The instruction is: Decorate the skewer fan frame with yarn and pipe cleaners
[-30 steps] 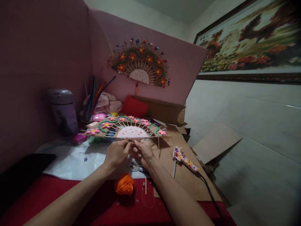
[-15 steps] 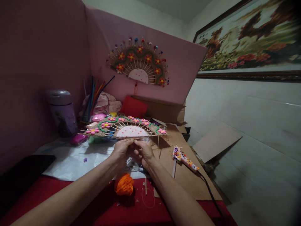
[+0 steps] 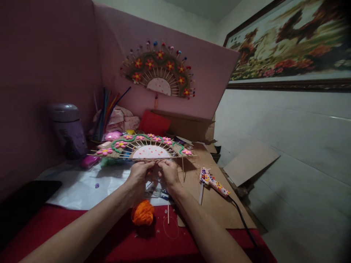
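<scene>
A half-round decorative fan (image 3: pixel 151 152) made of thin sticks, with a burlap band, pink clay flowers, a green wavy line and a dotted white half-circle, is tilted above the table. At the middle of its straight lower edge, my left hand (image 3: pixel 140 173) and my right hand (image 3: pixel 169 173) are closed in pinches, close together. Both seem to hold that edge; a bit of orange shows between the fingers, its shape unclear. Nearer to me, a ball of orange yarn (image 3: pixel 143 212) lies on the red cloth (image 3: pixel 109 233), left of a thin stick (image 3: pixel 168 213).
A flower-patterned glue gun (image 3: pixel 214 182) with a black cord lies on cardboard (image 3: pixel 222 212) at right. White sheeting (image 3: pixel 71 190), a purple flask (image 3: pixel 68 131) and clay packets (image 3: pixel 113 136) are at left. Another fan (image 3: pixel 159 73) hangs on the pink board behind.
The view has shifted slightly, moving everything a little to the left. My hands have drawn slightly apart at the fan's lower edge, and an orange bit shows between them.
</scene>
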{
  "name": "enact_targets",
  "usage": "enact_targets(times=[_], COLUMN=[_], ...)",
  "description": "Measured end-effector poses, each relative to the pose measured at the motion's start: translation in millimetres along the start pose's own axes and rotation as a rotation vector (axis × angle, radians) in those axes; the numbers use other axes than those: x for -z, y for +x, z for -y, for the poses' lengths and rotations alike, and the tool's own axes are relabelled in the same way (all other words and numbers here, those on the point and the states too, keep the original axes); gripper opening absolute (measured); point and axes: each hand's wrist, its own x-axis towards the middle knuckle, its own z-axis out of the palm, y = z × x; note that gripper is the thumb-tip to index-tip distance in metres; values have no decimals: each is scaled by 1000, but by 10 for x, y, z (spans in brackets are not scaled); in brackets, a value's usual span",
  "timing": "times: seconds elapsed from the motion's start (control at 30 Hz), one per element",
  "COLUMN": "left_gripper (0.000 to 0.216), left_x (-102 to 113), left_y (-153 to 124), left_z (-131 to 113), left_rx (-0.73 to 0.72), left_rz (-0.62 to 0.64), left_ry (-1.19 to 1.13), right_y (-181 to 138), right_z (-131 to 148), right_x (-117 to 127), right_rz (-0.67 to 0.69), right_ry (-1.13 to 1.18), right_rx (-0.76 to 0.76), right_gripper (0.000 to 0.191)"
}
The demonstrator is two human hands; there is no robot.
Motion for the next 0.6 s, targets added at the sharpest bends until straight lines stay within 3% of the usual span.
enact_targets(times=[0.3, 0.6], left_gripper=[16, 19], left_x=[71, 60], left_y=[54, 67], left_z=[19, 7], left_rx=[-29, -3], left_rz=[32, -2], left_ry=[27, 0], right_y=[-17, 6], right_z=[-3, -64], right_x=[20, 7], right_rz=[-2, -35], right_ry=[-38, -211], right_rx=[21, 150], right_gripper=[12, 9])
